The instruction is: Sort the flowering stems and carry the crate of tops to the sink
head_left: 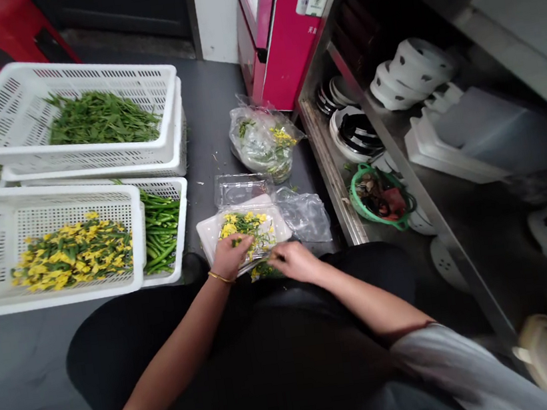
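A white foam tray of yellow-flowered green stems lies on the floor just beyond my knees. My left hand, with a gold bangle at the wrist, is closed over stems at the tray's near left side. My right hand is closed in a pinch on thin green stems at the tray's near edge. A few flowers show between the two hands. Behind the tray lies an empty clear plastic box.
White crates on the left hold yellow flowers, green stalks and leafy greens. A clear bag of trimmings and crumpled plastic film lie on the floor. On the right a steel shelf holds dishes and a green basket.
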A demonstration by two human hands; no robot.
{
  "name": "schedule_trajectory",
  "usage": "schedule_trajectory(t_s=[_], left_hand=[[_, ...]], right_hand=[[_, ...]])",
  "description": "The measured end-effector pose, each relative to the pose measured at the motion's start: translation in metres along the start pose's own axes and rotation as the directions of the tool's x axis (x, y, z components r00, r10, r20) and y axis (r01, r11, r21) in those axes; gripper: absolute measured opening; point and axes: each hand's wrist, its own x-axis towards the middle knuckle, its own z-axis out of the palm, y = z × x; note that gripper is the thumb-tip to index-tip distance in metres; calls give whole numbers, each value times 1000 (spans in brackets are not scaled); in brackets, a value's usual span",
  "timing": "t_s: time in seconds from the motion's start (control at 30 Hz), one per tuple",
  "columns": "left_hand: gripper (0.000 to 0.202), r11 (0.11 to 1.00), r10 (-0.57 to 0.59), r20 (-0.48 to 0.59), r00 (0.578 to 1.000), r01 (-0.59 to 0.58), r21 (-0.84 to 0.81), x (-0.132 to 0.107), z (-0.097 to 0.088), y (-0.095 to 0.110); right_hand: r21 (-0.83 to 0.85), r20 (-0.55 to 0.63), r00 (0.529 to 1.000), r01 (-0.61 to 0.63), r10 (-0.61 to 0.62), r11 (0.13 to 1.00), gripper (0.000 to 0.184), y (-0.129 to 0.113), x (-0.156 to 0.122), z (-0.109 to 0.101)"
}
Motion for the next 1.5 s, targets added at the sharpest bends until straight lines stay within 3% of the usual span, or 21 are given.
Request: schedule_trajectory(t_s=[0.1, 0.17, 0.23, 0.3, 0.33, 0.47, 0.63, 0.77, 0.9, 1.0, 1.07, 1.17, 1.27, 1.33, 1.43, 1.5], left_hand=[[19, 962, -69, 32, 997, 75, -264, 2, -12, 15], [17, 908, -35, 103, 994, 74, -413, 3, -19, 24], [16, 866, -13, 137, 990, 80, -493, 4, -23, 30], [23, 866, -46, 132, 990, 106, -489, 5, -24, 30], [28, 875, -71, 124, 990, 122, -468, 6, -23, 29], [31, 921, -142, 63, 988, 155, -358, 12, -22, 18], [39, 948, -276, -34, 960, 266, -177, 18, -19, 4], [39, 955, -263, -51, 963, 253, -153, 19, -11, 0], [36, 962, -211, -58, 976, 197, -190, 17, -8, 2], [36, 962, -229, -45, 972, 219, -160, 14, -8, 1], [38, 957, -266, -35, 963, 260, -126, 13, -8, -4], [40, 953, -294, -5, 956, 293, -70, 13, -4, -13], [39, 970, -239, 66, 969, 241, -27, 10, 2, -21], [35, 985, -167, 93, 982, 163, 52, 6, 7, -22], [23, 945, 88, 117, 989, -120, 304, -7, 16, -20], [15, 839, 283, 179, 942, -333, 431, -16, 21, -16]], right_hand=[[-124, 284, 957, -19, 54, 992, 25, 4, -8, 8], [-268, 376, 914, -51, 153, 962, 32, 10, 3, 5], [-367, 249, 947, -101, 202, 925, 34, 16, 30, 3], [-402, 75, 981, -134, 178, 906, 36, 20, 66, 7], [-418, 44, 984, -140, 174, 897, 36, 21, 85, 12], [-429, 144, 974, -97, 174, 898, 31, 28, 131, 30], [-260, 60, 984, -146, 167, 955, 27, 49, 106, 17], [-236, -5, 990, -136, 138, 962, 30, 46, 93, 17], [-335, 118, 976, -133, 182, 933, 36, 33, 117, 31], [-333, 140, 972, -133, 188, 934, 30, 33, 120, 27], [-303, 93, 975, -163, 199, 939, 26, 37, 105, 18], [-132, 27, 988, -147, 152, 980, 17, 37, 65, 6], [32, -33, 998, -57, 58, 998, 10, 29, 29, 6], [137, -72, 994, -77, 88, 988, 8, 23, 17, 12], [345, -51, 969, -211, 243, 915, 7, 16, 13, 25], [493, 35, 933, -328, 358, 806, 9, 11, 13, 33]])
